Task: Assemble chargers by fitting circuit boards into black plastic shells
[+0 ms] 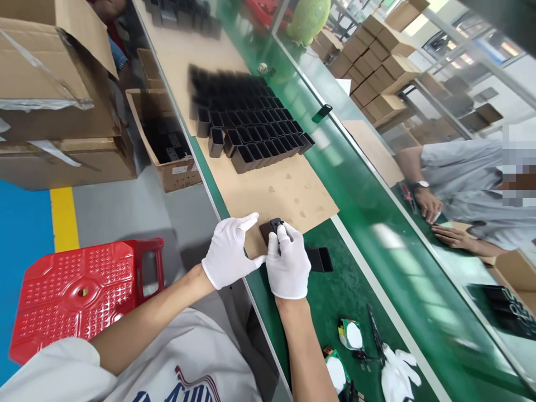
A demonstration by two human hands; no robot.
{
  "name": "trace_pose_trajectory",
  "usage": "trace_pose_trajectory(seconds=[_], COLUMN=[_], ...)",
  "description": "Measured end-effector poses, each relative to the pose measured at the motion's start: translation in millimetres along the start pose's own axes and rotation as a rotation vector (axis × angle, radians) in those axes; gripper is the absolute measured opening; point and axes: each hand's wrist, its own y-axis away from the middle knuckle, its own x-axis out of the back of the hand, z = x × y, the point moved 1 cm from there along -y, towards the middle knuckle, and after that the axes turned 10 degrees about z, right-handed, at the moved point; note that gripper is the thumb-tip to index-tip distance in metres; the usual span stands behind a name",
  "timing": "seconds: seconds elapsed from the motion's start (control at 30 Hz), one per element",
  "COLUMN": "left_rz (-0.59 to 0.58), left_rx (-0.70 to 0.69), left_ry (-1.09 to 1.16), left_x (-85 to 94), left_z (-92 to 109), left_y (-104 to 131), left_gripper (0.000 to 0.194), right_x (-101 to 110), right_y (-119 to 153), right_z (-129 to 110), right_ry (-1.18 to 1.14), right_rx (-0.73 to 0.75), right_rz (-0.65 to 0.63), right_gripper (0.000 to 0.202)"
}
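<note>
My left hand (228,252), in a white glove, is open with its thumb and fingers spread apart, just left of a black rectangular case (264,230). The case lies near the table's edge on brown cardboard (293,192). Gloved in white too, my right hand (288,267) is closed with fingertips pinched on a small black part (275,223) at the top of that case. Whether the part is fixed to the case I cannot tell. Right of my right hand, a hollow black case (321,259) lies on its side on the green mat.
Rows of hollow black cases (259,128) stand farther up the table. Small circuit boards (352,335) and a white glove (397,373) lie at the lower right. A red stool (84,293) and cardboard boxes (54,117) stand left; a co-worker's hands (439,220) are across the line.
</note>
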Motion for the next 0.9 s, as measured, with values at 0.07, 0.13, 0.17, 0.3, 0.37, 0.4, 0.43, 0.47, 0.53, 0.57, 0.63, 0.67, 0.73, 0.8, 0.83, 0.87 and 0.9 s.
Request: trace_pose_trajectory(seconds=[0.07, 0.13, 0.17, 0.3, 0.37, 0.4, 0.43, 0.47, 0.53, 0.57, 0.63, 0.67, 0.73, 0.8, 0.83, 0.87, 0.9], left_rz=[-0.002, 0.003, 0.006, 0.021, 0.029, 0.033, 0.036, 0.037, 0.031, 0.047, 0.120, 0.165, 0.230, 0.217, 0.198, 0.175, 0.150], left_rx=[-0.007, -0.013, -0.017, -0.026, -0.032, -0.035, -0.037, -0.034, -0.018, -0.007, 0.019, 0.026, 0.028, 0.019, 0.019, 0.028, 0.039], left_ry=[-0.004, -0.010, -0.012, -0.007, -0.008, -0.010, -0.011, -0.009, 0.002, 0.008, 0.014, 0.018, 0.032, 0.050, 0.058, 0.064, 0.069], left_x=[0.2, 0.0, -0.3, -1.4, -1.6, -1.5, -1.5, -1.5, -2.1, -2.5, -3.5, -4.1, -4.9, -4.8, -4.2, -3.3, -2.2], left_z=[-0.5, -1.0, -1.2, -2.4, -2.6, -2.5, -2.2, -1.6, 0.2, 1.4, 3.9, 5.0, 6.2, 6.0, 5.5, 4.9, 4.2], left_y=[0.4, 0.8, 1.0, 1.4, 1.6, 1.7, 1.8, 1.7, 1.3, 1.0, 0.2, -0.1, -0.1, 0.7, 1.4, 2.2, 3.0], left_gripper=[0.097, 0.098, 0.098, 0.097, 0.097, 0.097, 0.097, 0.097, 0.096, 0.094, 0.091, 0.090, 0.091, 0.096, 0.100, 0.104, 0.108], right_x=[0.2, 0.1, -0.3, -1.7, 0.4, 2.7, 5.5, 8.5, 12.9, 13.3, 10.3, 7.5, 2.4, 1.7, 3.7, 7.1, 11.3], right_y=[-2.6, -4.9, -5.6, -6.9, -8.2, -9.1, -10.1, -10.8, -10.3, -8.8, -3.6, -0.6, 4.1, 4.6, 3.2, 1.0, -1.5], right_z=[2.0, 2.6, 2.6, 2.8, 2.4, 1.6, 0.0, -2.2, -8.4, -11.9, -18.2, -20.6, -23.5, -23.9, -23.3, -22.2, -20.7], right_ry=[-0.044, -0.092, -0.114, -0.165, -0.158, -0.149, -0.137, -0.123, -0.095, -0.083, -0.062, -0.055, -0.048, -0.060, -0.072, -0.083, -0.089], right_rx=[0.021, 0.034, 0.039, 0.053, 0.057, 0.057, 0.057, 0.055, 0.051, 0.051, 0.045, 0.039, 0.022, 0.008, 0.007, 0.007, 0.010], right_rz=[0.015, 0.047, 0.063, 0.087, 0.086, 0.091, 0.101, 0.115, 0.137, 0.138, 0.120, 0.110, 0.105, 0.120, 0.137, 0.159, 0.185], right_gripper=[0.022, 0.019, 0.017, 0.015, 0.017, 0.017, 0.017, 0.017, 0.020, 0.021, 0.019, 0.017, 0.013, 0.012, 0.012, 0.013, 0.015])
